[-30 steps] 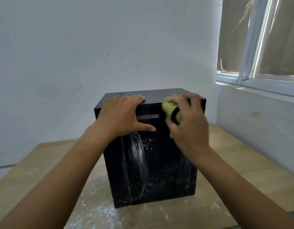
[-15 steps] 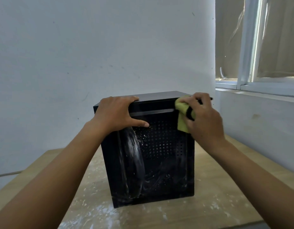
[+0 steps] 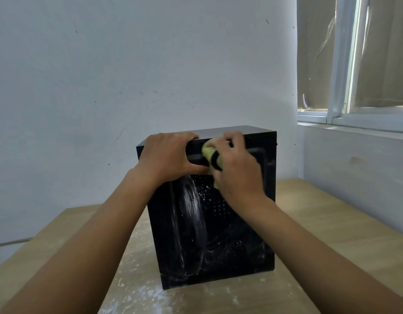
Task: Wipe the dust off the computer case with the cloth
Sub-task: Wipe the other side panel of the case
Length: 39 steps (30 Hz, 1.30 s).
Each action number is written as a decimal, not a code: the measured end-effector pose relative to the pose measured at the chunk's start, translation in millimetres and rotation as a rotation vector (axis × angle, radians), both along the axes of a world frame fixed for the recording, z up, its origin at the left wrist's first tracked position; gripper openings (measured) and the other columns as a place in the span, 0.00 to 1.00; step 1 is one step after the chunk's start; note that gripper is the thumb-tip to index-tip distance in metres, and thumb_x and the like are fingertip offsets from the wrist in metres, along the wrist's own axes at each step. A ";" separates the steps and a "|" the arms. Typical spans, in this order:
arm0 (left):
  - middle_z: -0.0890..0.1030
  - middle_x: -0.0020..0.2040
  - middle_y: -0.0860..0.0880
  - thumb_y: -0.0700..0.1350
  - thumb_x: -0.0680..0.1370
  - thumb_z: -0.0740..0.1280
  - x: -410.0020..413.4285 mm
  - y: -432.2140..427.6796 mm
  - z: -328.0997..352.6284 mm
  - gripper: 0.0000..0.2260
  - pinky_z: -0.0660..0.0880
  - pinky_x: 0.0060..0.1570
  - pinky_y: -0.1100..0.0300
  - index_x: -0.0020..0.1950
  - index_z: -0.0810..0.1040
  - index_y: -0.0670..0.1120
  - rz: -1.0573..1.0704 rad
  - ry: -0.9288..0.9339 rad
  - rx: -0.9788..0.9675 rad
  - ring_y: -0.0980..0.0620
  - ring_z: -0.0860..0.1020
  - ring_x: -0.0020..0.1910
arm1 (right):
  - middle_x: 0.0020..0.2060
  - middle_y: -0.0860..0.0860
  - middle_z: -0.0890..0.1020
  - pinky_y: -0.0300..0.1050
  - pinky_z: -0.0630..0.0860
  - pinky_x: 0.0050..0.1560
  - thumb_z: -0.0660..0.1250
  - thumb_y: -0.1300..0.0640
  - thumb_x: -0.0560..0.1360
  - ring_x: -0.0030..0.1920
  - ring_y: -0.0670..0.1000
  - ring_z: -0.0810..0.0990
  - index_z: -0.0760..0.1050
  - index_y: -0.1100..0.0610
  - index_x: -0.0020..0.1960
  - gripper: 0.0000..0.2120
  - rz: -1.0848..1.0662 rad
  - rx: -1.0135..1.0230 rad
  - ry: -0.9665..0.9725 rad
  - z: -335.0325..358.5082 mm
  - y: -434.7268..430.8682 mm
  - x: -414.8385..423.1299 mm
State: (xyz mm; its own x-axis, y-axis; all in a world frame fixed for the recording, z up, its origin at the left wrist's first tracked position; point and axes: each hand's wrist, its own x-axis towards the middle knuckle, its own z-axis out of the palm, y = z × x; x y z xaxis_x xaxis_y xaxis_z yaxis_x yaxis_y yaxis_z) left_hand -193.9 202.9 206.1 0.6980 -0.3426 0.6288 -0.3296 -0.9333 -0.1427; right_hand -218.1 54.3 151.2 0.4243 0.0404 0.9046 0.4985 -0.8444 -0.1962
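Cloth (image 3: 207, 152) leftward, beside left hand (image 3: 166, 155)

The computer case (image 3: 218, 245) is a black box standing upright on the desk (image 3: 320, 223). Its near face is perforated with small holes and streaked with whitish smears and specks of dust. The cloth (image 3: 207, 151) is yellow-green and bunched into a wad. The right hand (image 3: 236, 171) grips it and presses it against the upper part of that face, just under the top edge.

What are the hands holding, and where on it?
The right hand grips a bunched yellow-green cloth around its middle; the left hand holds the computer case by its top edge.
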 end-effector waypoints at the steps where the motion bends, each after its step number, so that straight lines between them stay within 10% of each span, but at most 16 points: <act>1: 0.82 0.57 0.55 0.73 0.64 0.68 0.3 0.9 0.1 0.36 0.63 0.44 0.59 0.66 0.75 0.56 -0.015 -0.003 -0.008 0.49 0.79 0.55 | 0.53 0.57 0.74 0.46 0.75 0.29 0.79 0.62 0.62 0.37 0.58 0.79 0.77 0.56 0.54 0.22 0.010 -0.032 0.000 0.9 9.8 -0.3; 29: 0.79 0.64 0.51 0.77 0.59 0.63 -4.4 -4.8 2.1 0.47 0.71 0.54 0.53 0.73 0.69 0.53 0.042 0.054 0.047 0.46 0.77 0.61 | 0.61 0.55 0.65 0.44 0.68 0.33 0.68 0.48 0.75 0.44 0.55 0.73 0.67 0.51 0.64 0.21 -0.162 0.087 0.035 -22.4 -78.9 6.1; 39: 0.75 0.69 0.52 0.75 0.64 0.66 -2.6 -47.9 7.9 0.46 0.71 0.59 0.52 0.75 0.66 0.51 -0.021 0.094 0.113 0.48 0.74 0.66 | 0.64 0.55 0.64 0.45 0.77 0.42 0.71 0.69 0.69 0.56 0.58 0.73 0.72 0.52 0.64 0.27 -0.001 0.162 0.043 -73.6 -86.7 -0.3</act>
State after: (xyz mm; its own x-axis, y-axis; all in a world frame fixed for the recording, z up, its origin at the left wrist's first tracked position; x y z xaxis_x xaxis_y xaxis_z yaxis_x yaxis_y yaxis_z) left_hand -196.6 155.0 213.9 0.7438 -0.4225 0.5180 -0.3656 -0.9059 -0.2140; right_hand -218.4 -32.4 77.6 0.4630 -0.1047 0.8802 0.4862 -0.8003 -0.3509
